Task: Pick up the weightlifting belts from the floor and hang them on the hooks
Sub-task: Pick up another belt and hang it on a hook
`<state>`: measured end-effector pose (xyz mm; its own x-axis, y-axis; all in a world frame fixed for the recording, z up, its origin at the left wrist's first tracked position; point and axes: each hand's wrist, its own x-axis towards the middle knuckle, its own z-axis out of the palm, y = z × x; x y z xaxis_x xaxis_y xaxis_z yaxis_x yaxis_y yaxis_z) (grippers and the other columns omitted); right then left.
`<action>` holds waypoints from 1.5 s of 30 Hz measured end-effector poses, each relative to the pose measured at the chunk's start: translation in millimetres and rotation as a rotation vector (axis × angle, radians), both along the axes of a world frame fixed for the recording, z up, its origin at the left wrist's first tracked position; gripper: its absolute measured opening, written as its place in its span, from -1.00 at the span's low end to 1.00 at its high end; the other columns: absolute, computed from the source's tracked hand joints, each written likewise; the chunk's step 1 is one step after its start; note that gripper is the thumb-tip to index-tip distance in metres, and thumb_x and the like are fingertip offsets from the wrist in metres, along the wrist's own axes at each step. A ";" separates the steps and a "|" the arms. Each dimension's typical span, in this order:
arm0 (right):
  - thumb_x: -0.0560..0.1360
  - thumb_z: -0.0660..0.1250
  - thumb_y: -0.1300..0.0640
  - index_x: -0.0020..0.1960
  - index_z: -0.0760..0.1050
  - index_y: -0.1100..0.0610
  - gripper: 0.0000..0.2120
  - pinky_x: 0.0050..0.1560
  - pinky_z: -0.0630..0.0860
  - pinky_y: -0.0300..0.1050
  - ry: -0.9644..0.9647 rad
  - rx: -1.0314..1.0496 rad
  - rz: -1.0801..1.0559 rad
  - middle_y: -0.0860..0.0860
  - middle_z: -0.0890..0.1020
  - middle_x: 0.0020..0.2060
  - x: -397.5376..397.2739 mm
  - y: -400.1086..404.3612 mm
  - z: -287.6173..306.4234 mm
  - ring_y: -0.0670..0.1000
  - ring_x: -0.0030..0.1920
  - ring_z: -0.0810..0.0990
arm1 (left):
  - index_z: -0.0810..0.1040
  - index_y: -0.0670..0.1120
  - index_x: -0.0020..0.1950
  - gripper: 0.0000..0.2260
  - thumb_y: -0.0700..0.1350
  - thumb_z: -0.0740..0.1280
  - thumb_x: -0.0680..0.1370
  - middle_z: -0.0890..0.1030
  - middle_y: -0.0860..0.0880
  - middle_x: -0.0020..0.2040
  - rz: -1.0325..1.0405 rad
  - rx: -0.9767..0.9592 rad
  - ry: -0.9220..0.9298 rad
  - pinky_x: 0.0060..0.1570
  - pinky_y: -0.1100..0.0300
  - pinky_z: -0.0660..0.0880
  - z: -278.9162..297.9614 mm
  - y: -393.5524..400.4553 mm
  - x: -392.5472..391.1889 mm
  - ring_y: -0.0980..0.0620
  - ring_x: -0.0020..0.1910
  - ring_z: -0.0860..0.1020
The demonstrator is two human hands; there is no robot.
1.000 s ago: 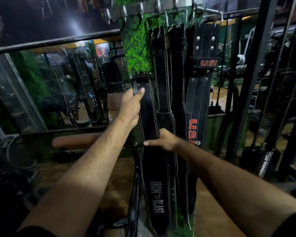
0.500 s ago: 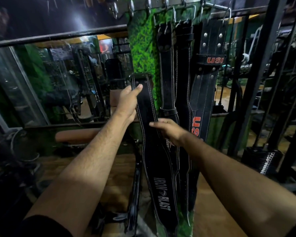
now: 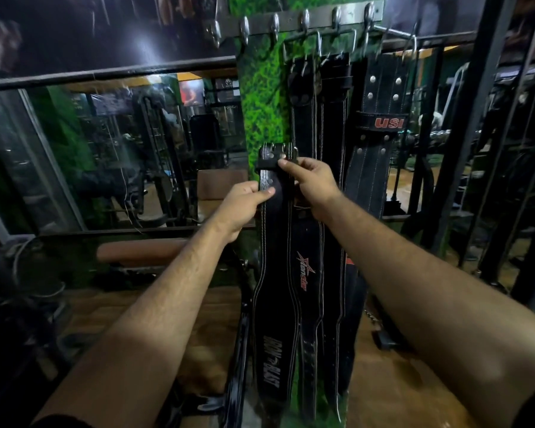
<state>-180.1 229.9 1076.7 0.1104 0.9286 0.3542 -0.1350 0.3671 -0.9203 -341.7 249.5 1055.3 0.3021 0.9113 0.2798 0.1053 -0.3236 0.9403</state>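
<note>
We hold the black belt (image 3: 275, 242) upright below the hook rail (image 3: 306, 21): our left hand (image 3: 244, 202) pinches its upper strap, our right hand (image 3: 314, 180) grips the buckle end (image 3: 277, 157).

Hook rail (image 3: 306, 21) on the green wall — three black belts (image 3: 380, 168) hang from it.

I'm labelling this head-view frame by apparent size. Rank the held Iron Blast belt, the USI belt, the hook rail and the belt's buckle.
1. Iron Blast belt
2. USI belt, though partly hidden and farther away, so unsure
3. hook rail
4. buckle
</note>
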 end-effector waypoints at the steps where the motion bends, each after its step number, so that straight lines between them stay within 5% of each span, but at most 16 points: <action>1: 0.54 0.45 0.22 0.03 0.57 0.32 -0.82 -0.43 0.54 -0.22 -0.045 0.036 -0.025 0.09 0.66 -0.24 1.6 1.2 0.0 -0.07 -0.41 0.63 | 0.56 -0.31 0.16 -0.75 -0.16 0.36 0.58 0.68 -0.15 -0.01 0.012 -0.008 0.027 -0.10 0.15 0.54 0.5 1.6 -3.4 -0.02 -0.09 0.65; 3: 0.54 0.43 0.29 0.01 0.57 0.33 -0.89 -0.46 0.51 -0.29 -0.132 0.049 -0.035 0.08 0.66 -0.22 3.1 3.4 -2.9 -0.13 -0.40 0.65 | 0.59 -0.15 0.15 -0.81 -0.28 0.32 0.55 0.66 -0.07 -0.05 0.054 -0.014 -0.047 -0.22 0.20 0.48 7.2 5.5 -9.4 0.05 -0.16 0.61; 6: 0.56 0.41 0.29 0.08 0.53 0.42 -0.81 -0.50 0.46 -0.34 -0.160 0.060 -0.048 0.09 0.64 -0.20 3.8 7.1 -8.6 -0.18 -0.44 0.63 | 0.54 -0.05 0.10 -0.80 -0.27 0.27 0.55 0.60 -0.05 -0.05 0.080 -0.012 -0.238 -0.10 0.13 0.44 25.2 10.6 -12.9 0.09 -0.17 0.55; 8: 0.58 0.38 0.26 0.10 0.52 0.43 -0.78 -0.51 0.44 -0.34 -0.192 0.089 -0.061 0.07 0.61 -0.25 2.3 8.3 -8.7 -0.20 -0.46 0.59 | 0.56 -0.04 0.06 -0.90 -0.06 0.34 0.58 0.64 -0.01 -0.04 0.138 0.021 -0.209 0.03 0.07 0.49 32.3 11.1 -7.2 0.07 -0.07 0.59; 11: 0.61 0.36 0.18 -0.10 0.51 0.28 -0.82 -0.49 0.43 -0.28 -0.267 0.149 -0.087 0.03 0.54 -0.36 -1.3 10.2 -4.6 -0.15 -0.49 0.53 | 0.62 -0.09 0.00 -0.59 0.26 0.33 0.54 0.69 -0.02 0.00 0.328 0.099 -0.099 0.04 0.10 0.52 38.1 16.2 -0.6 0.03 0.03 0.63; 13: 0.57 0.41 0.02 -0.21 0.47 0.25 -0.66 -0.43 0.45 -0.13 -0.344 0.216 -0.158 0.10 0.52 -0.41 -0.7 16.4 -5.9 -0.03 -0.43 0.50 | 0.64 -0.03 -0.07 -0.63 0.27 0.34 0.53 0.70 0.01 -0.03 0.298 0.016 -0.133 0.07 0.10 0.52 40.7 17.6 1.3 0.05 0.03 0.63; 17: 0.48 0.38 -0.26 -0.14 0.54 0.21 -0.52 -0.23 0.60 0.29 -0.465 0.257 -0.297 0.25 0.64 -0.25 5.4 31.1 -13.8 0.24 -0.27 0.62 | 0.63 -0.05 0.01 -0.68 0.20 0.42 0.51 0.71 -0.01 -0.04 0.210 -0.124 -0.247 0.13 -0.02 0.57 41.4 17.5 8.0 0.05 -0.04 0.66; 24: 0.53 0.41 -0.08 -0.19 0.58 0.10 -0.74 -0.36 0.43 -0.12 -0.548 0.281 -0.313 -0.18 0.55 -0.45 17.5 31.0 -6.1 -0.20 -0.42 0.47 | 0.60 -0.18 0.14 -0.74 0.00 0.35 0.61 0.67 -0.24 0.16 0.144 -0.211 -0.400 0.21 -0.12 0.58 41.2 21.7 19.6 -0.18 0.11 0.66; 31: 0.45 0.46 -0.20 -0.20 0.56 0.08 -0.66 -0.32 0.39 -0.15 -0.763 0.251 -0.575 -0.03 0.59 -0.25 26.4 34.6 10.3 -0.02 -0.25 0.56 | 0.65 -0.11 -0.08 -0.86 -0.07 0.38 0.60 0.69 -0.15 -0.08 0.211 -0.122 -0.479 0.24 -0.21 0.54 40.5 34.7 37.0 -0.14 -0.01 0.65; 36: 0.39 0.54 -0.17 0.09 0.48 -0.04 -0.60 -0.07 0.57 -0.15 -0.577 0.223 -0.440 -0.04 0.62 0.03 27.0 46.4 20.6 -0.06 -0.03 0.61 | 0.65 -0.07 -0.04 -0.92 -0.09 0.39 0.59 0.67 0.02 -0.10 0.244 -0.064 -0.588 0.29 0.03 0.49 45.0 43.5 46.1 0.09 -0.01 0.62; 39: 0.38 0.48 -0.27 0.08 0.55 -0.08 -0.61 -0.08 0.68 -0.01 -0.535 0.193 -0.360 -0.06 0.70 -0.07 26.2 53.9 22.3 -0.04 -0.11 0.69 | 0.64 -0.06 -0.14 -0.85 -0.07 0.37 0.61 0.67 -0.07 -0.16 0.221 -0.030 -0.600 0.23 -0.11 0.56 48.7 49.5 48.1 -0.06 -0.02 0.64; 42: 0.43 0.47 -0.16 -0.06 0.60 -0.01 -0.75 -0.14 0.67 0.03 -0.504 0.251 -0.329 -0.03 0.69 -0.22 22.9 59.6 30.6 0.01 -0.23 0.68 | 0.66 -0.07 -0.15 -0.81 -0.04 0.36 0.61 0.68 -0.20 -0.13 0.230 0.028 -0.584 0.16 -0.24 0.58 54.3 55.7 48.2 -0.18 -0.04 0.66; 45: 0.39 0.46 -0.18 -0.06 0.63 0.10 -0.65 -0.05 0.68 0.24 -0.428 0.281 -0.314 0.11 0.73 -0.16 19.6 69.1 42.6 0.20 -0.11 0.73 | 0.69 -0.02 -0.20 -0.80 -0.02 0.37 0.59 0.69 -0.19 -0.11 0.257 0.132 -0.543 0.12 -0.31 0.57 67.0 65.1 46.0 -0.17 -0.05 0.64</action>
